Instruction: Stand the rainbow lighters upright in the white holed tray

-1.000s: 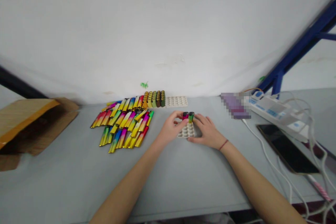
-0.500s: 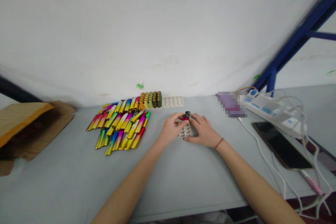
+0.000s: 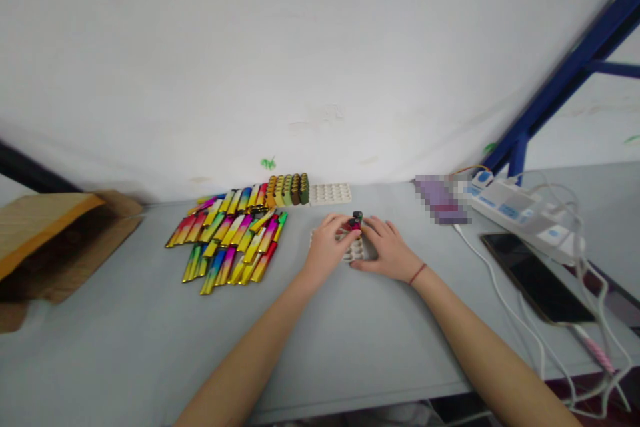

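Note:
My left hand is closed, thumb and fingers pinching a dark-topped, pinkish-red lighter over a small white holed tray. Another dark top shows right beside it, partly hidden by the fingers. On the tray's right side rests my right hand, fingers spread and thumb along the near corner. To the left lies a spread of shiny lighters in yellow, red, blue, green and pink. Behind them a block of upright lighters stands in rows beside a second white holed tray.
An open brown paper bag lies at the left. On the right are a blurred purple item, a power strip, a dark phone and tangled white cables. A white wall rises behind the table.
My left hand has shifted very slightly over the tray, with the lighter still between its fingers. The right hand stays at the tray's side.

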Available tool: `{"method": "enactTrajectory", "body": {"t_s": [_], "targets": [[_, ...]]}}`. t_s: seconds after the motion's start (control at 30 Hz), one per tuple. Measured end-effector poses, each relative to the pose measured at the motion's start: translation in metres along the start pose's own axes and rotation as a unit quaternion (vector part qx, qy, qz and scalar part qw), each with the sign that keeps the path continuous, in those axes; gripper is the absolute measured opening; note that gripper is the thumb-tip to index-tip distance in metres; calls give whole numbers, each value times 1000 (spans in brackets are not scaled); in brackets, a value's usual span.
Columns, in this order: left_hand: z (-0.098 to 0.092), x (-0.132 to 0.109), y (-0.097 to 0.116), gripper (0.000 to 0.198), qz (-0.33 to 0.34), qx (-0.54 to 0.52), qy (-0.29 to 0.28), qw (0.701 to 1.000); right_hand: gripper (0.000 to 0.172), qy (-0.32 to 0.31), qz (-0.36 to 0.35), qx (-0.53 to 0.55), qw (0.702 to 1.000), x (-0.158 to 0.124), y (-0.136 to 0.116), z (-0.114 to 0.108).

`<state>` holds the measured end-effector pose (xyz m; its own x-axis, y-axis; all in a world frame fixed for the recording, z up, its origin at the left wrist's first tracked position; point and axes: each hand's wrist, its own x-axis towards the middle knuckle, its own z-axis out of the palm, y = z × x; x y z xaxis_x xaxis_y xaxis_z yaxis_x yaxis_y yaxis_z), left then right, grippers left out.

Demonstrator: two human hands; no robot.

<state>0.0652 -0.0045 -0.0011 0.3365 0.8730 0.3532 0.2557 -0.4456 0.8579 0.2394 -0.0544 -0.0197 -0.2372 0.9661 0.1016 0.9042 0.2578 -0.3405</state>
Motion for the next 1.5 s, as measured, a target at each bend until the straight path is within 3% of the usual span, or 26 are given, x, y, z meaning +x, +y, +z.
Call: {"method": "enactTrajectory", "body": {"t_s": [0.13, 0.23, 0.6, 0.9, 1.03, 1.17, 1.27, 1.33, 1.4, 1.5], "targets": [[0, 0, 2, 33, -46, -22, 10, 999, 85, 3, -1, -3, 1000, 0, 0, 1], [-1, 1, 5, 28, -58, -24, 2, 998, 86, 4, -3, -4, 1000, 0, 1, 1], [-6, 2, 4, 21, -23, 14, -18, 999, 85, 2, 3, -5, 1000, 0, 0, 1], [-1, -3, -7, 35, 12, 65, -39, 997, 83, -7, 0, -8, 1000, 0, -1, -2], [-17, -6, -5, 37, 41, 129, -53, 989, 86, 4, -9, -9, 1000, 0, 2, 1], [-60, -9, -1, 16, 73, 298, -42, 951, 85, 13, -10, -6, 1000, 0, 3, 3], [-97, -12, 0, 24, -3, 491, 36, 871, 86, 16, -7, -5, 1000, -1, 3, 4], [-114, -15, -1, 34, -76, 559, 60, 824, 86, 15, -6, -5, 1000, -1, 3, 4], [-123, -17, -2, 41, -126, 579, 51, 804, 86, 17, -8, -7, 1000, -2, 4, 5], [-121, -20, -3, 42, -153, 576, 26, 803, 84, 25, -10, -13, 1000, -3, 6, 7]]}}
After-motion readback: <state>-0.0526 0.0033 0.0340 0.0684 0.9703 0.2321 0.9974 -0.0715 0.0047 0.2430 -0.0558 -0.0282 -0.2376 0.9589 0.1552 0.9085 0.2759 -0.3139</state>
